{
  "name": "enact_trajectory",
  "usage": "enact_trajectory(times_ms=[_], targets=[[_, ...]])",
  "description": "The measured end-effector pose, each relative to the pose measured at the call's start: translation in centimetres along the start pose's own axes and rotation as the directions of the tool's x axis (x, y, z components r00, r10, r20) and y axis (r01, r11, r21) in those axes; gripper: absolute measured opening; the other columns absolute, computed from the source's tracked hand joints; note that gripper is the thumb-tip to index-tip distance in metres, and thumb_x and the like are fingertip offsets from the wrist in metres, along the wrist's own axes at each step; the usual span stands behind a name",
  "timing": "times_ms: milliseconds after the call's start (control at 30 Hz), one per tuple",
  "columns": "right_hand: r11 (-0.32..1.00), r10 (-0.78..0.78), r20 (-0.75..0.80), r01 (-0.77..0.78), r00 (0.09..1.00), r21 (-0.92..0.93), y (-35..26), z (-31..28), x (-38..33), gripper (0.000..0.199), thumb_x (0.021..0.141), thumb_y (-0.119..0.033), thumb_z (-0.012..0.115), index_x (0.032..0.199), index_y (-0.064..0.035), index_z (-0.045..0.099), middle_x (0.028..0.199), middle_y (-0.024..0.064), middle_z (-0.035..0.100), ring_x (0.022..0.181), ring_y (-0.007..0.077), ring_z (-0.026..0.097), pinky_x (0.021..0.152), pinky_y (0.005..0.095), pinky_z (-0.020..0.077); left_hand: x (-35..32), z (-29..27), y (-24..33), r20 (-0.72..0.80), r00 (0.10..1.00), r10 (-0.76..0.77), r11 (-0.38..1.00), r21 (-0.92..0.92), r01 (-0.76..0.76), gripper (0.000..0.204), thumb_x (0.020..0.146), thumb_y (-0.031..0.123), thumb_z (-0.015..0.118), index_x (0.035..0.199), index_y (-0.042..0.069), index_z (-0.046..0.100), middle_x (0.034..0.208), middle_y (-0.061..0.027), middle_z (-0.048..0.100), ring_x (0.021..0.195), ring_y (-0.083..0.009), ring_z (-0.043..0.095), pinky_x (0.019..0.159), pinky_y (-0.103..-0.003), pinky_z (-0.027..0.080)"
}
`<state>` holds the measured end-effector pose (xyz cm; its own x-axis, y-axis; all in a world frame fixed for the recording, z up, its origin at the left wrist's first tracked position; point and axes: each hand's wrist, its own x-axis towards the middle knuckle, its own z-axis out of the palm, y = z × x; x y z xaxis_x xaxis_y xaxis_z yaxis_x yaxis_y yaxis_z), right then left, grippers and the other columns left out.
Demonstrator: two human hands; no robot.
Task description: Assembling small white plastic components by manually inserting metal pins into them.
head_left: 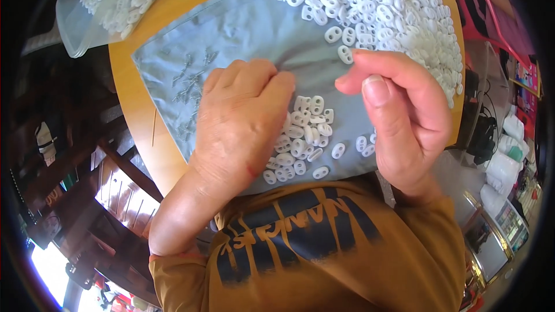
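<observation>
My left hand (240, 112) is closed, knuckles up, over the grey cloth (254, 29). Its fingertips are hidden beneath it, so what they hold, if anything, does not show. Beside it, to the left, lie several thin metal coil springs (188, 84). A small heap of white two-hole plastic cord locks (300, 133) sits to its right, partly behind the wrist. Raised above the cloth's right side, my right hand (404, 115) is open, thumb and fingers bent but apart. Its index fingertip appears beside a single white cord lock (345, 54); contact is unclear.
A large pile of white cord locks (387, 17) covers the far right of the wooden table (127, 81). At the far left stands a translucent container (72, 32) with more white pieces. A red chair (491, 6) is beyond the right edge.
</observation>
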<state>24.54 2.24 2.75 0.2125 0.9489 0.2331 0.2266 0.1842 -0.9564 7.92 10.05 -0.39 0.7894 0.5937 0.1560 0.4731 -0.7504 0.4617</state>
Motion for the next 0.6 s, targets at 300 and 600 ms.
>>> enact_trajectory(times_ms=[300, 600], targets=[[0.997, 0.063, -0.013, -0.063, 0.998, 0.036, -0.1, 0.1, -0.1, 0.022, 0.088, -0.003, 0.048, 0.106, 0.0063, 0.055, 0.085, 0.0112, 0.062, 0.076, 0.0122, 0.057, 0.068, 0.0211, 0.0435, -0.4, 0.2, 1.3, 0.037, 0.999, -0.018, 0.994, -0.107, 0.022, 0.022, 0.069, 0.006, 0.066, 0.090, 0.007, 0.061, 0.086, -0.0063, 0.056, 0.079, -0.0263, 0.054, 0.069, -0.036, 0.041], [0.999, 0.034, 0.029, -0.034, 0.999, 0.018, 0.3, -0.1, -0.3, 0.020, 0.089, -0.002, 0.048, 0.106, 0.0071, 0.054, 0.093, 0.0134, 0.060, 0.079, 0.0134, 0.057, 0.072, 0.0224, 0.0448, -0.5, 0.3, 1.8, 0.068, 0.998, -0.005, 1.000, 0.008, 0.005, 0.016, 0.062, 0.006, 0.056, 0.077, 0.008, 0.054, 0.083, -0.0060, 0.053, 0.077, -0.0232, 0.053, 0.067, -0.034, 0.040]])
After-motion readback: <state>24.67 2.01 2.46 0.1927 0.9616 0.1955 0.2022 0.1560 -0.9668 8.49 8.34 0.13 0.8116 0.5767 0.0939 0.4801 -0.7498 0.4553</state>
